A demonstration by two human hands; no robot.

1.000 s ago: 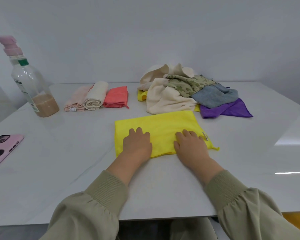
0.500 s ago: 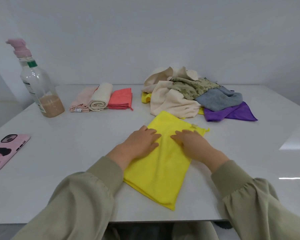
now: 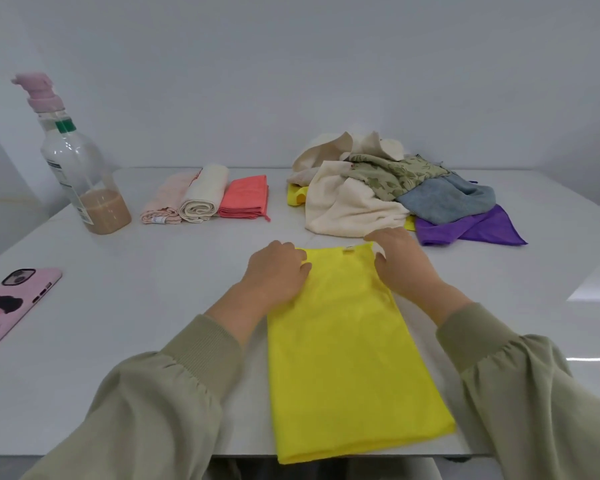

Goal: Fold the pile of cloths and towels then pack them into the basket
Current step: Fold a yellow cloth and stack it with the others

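Yellow cloth (image 3: pixel 347 348), folded to a long strip, lies on the white table (image 3: pixel 153 289) with its length running from 12 to 6 o'clock; its near edge hangs just over the table's front edge. One second ago the same cloth lay crosswise, from 9 to 3 o'clock, with both palms flat on it. Half a second ago it sat on a diagonal, part-way through a turn. Left hand (image 3: pixel 278 271) now sits at the far left corner, fingers curled and pinching that corner. Right hand (image 3: pixel 402 261) sits at the far right corner, fingers reaching past the far edge and thumb on top of the fabric, pinching it. A small label (image 3: pixel 349 249) shows on the far edge between the two hands.

Unfolded pile (image 3: pixel 378 188) of cream, patterned green, grey-blue and purple cloths stays at 1 o'clock from the strip, its cream towel just beyond the right fingertips. Three folded cloths (image 3: pixel 205 199), pink, cream and coral, stay side by side at 11 o'clock. Bottle (image 3: pixel 84 174) with a pink cap stands at 10 o'clock, and a pink phone (image 3: pixel 11 306) lies at 9 o'clock near the table's left edge.
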